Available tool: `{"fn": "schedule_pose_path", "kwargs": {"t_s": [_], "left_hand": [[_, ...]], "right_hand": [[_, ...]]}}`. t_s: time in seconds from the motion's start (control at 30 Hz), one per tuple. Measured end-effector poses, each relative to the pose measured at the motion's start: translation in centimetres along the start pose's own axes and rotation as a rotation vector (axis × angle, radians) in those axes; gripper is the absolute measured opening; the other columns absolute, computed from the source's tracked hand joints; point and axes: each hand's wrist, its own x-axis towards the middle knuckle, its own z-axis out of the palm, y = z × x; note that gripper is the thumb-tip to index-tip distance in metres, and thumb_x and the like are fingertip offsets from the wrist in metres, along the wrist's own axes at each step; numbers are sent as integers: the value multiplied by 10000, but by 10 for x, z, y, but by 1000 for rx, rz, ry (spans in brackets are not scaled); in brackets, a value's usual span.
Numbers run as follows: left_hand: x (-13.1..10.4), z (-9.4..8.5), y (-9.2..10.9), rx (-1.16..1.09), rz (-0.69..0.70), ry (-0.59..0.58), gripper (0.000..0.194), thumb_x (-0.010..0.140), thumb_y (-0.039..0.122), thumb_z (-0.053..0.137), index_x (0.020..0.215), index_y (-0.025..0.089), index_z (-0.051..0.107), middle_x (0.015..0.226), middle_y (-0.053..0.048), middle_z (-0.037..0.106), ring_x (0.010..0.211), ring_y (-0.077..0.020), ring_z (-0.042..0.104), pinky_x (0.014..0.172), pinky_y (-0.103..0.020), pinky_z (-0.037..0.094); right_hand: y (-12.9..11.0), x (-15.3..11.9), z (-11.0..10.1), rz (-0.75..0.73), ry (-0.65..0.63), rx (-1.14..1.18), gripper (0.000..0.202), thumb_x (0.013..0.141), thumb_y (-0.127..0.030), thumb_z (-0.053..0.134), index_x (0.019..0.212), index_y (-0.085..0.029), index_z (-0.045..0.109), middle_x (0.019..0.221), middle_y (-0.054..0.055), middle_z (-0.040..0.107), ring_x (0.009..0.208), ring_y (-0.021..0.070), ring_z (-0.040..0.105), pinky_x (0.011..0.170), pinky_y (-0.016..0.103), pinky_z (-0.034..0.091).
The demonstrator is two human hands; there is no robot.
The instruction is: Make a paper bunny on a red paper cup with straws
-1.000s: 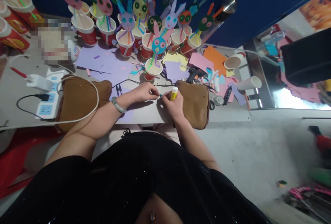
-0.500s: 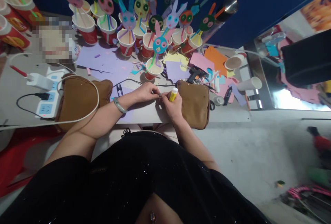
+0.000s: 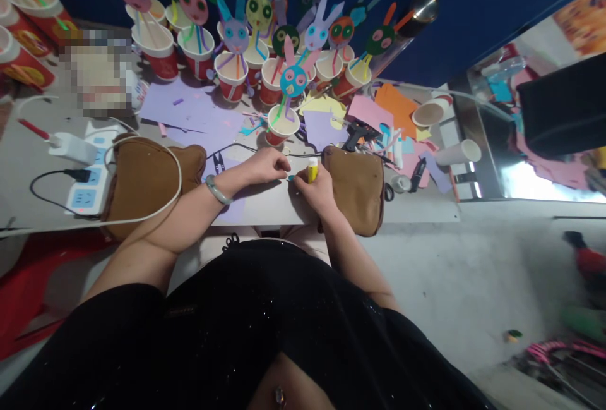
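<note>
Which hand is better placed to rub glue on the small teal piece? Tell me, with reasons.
Probably the right hand: it already grips the yellow glue stick, right beside the small teal piece. The left hand pinches that piece.

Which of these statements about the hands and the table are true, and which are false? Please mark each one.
1. The right hand holds a yellow glue stick. True.
2. The left hand wears a bracelet at the wrist. True.
3. The small black snips are in the left hand. False: they lie on the table, beside it.
4. The paper cups with paper rabbits stand on the floor. False: they stand on the table.
</note>
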Motion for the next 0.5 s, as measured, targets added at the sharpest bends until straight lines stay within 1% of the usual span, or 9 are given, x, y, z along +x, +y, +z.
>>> {"fn": "schedule_pose_path", "kwargs": {"t_s": [0.07, 0.13, 0.2, 0.33, 0.4, 0.5], "left_hand": [[-2, -8, 2, 170, -13, 32, 246, 764, 145, 664, 969, 112, 797, 928, -100, 787, 791, -176, 669, 695, -272, 448], [-4, -14, 3, 323, -5, -3, 222, 749, 162, 669, 931, 129, 792, 892, -92, 773, 795, -187, 655, 691, -284, 428], [-7, -17, 3, 430, 6, -59, 192, 742, 193, 677, 893, 133, 778, 861, -93, 749, 776, -193, 635, 673, -294, 405], [-10, -13, 4, 529, 55, -81, 195, 773, 206, 650, 921, 128, 750, 950, -117, 707, 800, -201, 612, 679, -313, 384], [-11, -11, 5, 544, 71, -94, 188, 794, 188, 625, 923, 123, 744, 1001, -123, 689, 827, -205, 607, 696, -319, 382], [-10, -9, 7, 545, 73, -131, 167, 802, 167, 617, 903, 109, 736, 1016, -124, 674, 847, -208, 600, 716, -324, 387]], "right_hand": [[2, 5, -2, -6, -23, -120, 201, 704, -303, 642, 764, -248, 459, 701, -21, 595, 663, 173, 544, 685, 335, 443], [4, 8, -3, -1, -22, -212, 206, 704, -296, 632, 767, -251, 441, 685, -23, 565, 657, 174, 518, 673, 329, 412], [5, 10, -3, 8, -12, -253, 209, 712, -291, 623, 773, -254, 426, 676, -23, 545, 646, 172, 496, 662, 324, 392], [7, 8, -2, -15, 3, -201, 224, 710, -279, 636, 779, -254, 425, 693, -14, 573, 663, 175, 511, 669, 325, 404], [7, 6, -1, -34, 21, -165, 240, 709, -299, 653, 774, -253, 426, 693, -19, 575, 673, 175, 514, 676, 327, 413], [5, 3, -2, -48, 63, -119, 223, 724, -317, 643, 768, -249, 436, 695, -30, 565, 672, 167, 518, 684, 326, 419]]}}
